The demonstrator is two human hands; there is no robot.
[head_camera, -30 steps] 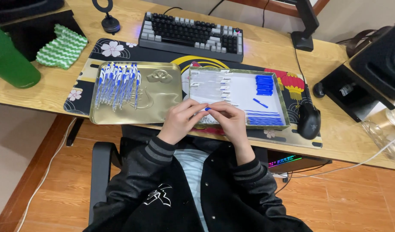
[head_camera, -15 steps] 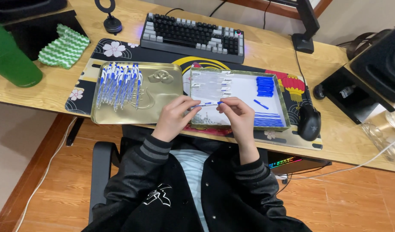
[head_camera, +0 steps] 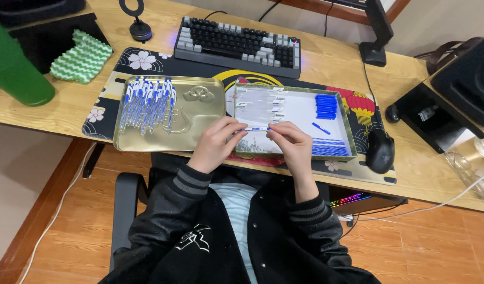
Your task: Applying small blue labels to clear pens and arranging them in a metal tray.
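Fingers (head_camera: 241, 128) of both hands pinching pen (head_camera: 256, 129), btwn them, over tray (head_camera: 348, 131)

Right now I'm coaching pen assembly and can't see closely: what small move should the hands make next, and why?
Probably press the two ends together until the pen seats, then lay it in the gold tray. The left hand and right hand pinch it between them over the box of blue caps and clear barrels, while finished pens lie in that tray.

Single head-worn view, looking steeply down, fairly near; desk (head_camera: 326, 58) ahead, lap below
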